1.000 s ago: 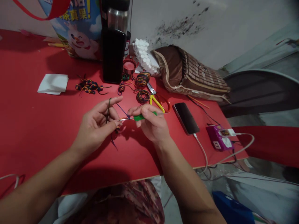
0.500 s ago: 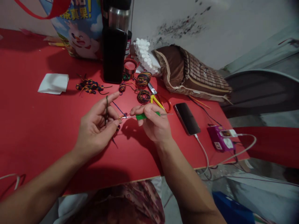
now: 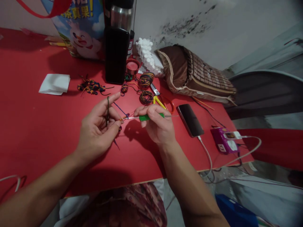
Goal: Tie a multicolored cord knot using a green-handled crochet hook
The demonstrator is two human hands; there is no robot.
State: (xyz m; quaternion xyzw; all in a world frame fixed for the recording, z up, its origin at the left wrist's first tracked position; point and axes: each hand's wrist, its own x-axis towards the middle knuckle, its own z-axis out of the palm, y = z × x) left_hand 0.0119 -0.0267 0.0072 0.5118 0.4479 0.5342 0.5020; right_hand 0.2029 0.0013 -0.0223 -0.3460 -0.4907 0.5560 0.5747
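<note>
Between thumb and fingers, my left hand [image 3: 98, 126] pinches a small piece of crochet work [image 3: 120, 121] in dark multicoloured yarn. A strand of yarn [image 3: 108, 108] wraps over its raised index finger and another stretch runs to the hook. My right hand [image 3: 157, 123] grips the green handle of a crochet hook [image 3: 146, 117], whose thin metal shaft points left into the work, with a loop around it. Beyond my hands lie balls of the same variegated yarn [image 3: 146, 79] and a small ball [image 3: 124, 89]. Much of the work is hidden by my left fingers.
On the red table [image 3: 47, 126] lie finished-looking knotted yarn pieces [image 3: 91, 86], folded white paper [image 3: 55, 84], yellow-and-orange-handled scissors [image 3: 161, 101] and a charging phone [image 3: 190, 120]. A dark upright phone [image 3: 116, 56], a printed bag [image 3: 82, 34], a brown cushion [image 3: 196, 71] and a purple box [image 3: 223, 140] stand around.
My right hand and the hook have shifted slightly right, drawing a little away from my left hand. The left hand keeps its pinch.
</note>
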